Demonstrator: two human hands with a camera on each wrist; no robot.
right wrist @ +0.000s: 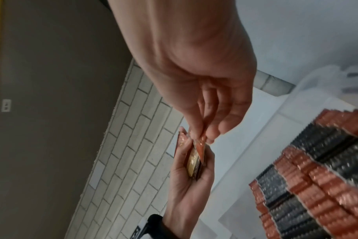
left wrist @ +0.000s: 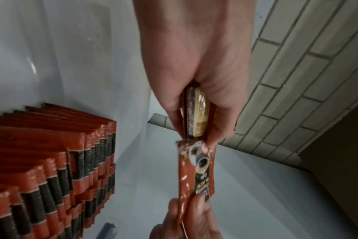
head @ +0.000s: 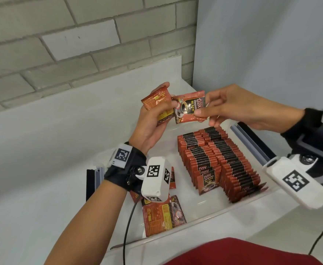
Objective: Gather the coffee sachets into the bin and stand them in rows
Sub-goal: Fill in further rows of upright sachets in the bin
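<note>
Above the clear bin (head: 204, 219), my left hand (head: 153, 119) grips a small stack of red coffee sachets (head: 156, 99). My right hand (head: 214, 109) pinches one red and black sachet (head: 190, 108) by its right edge, and its left edge touches the stack. The left wrist view shows the stack (left wrist: 196, 113) edge-on in the left hand (left wrist: 194, 67), with the single sachet (left wrist: 198, 171) below it between the right hand's fingers (left wrist: 186, 216). Several rows of standing sachets (head: 218, 161) fill the bin's right half. A few loose sachets (head: 162, 217) lie flat at its near left.
The bin sits on a white counter (head: 42, 150) against a grey brick wall (head: 61, 44). A white panel (head: 271, 44) rises at the right. A black cable (head: 127, 226) hangs from my left wrist. Red cloth (head: 242, 253) shows at the bottom edge.
</note>
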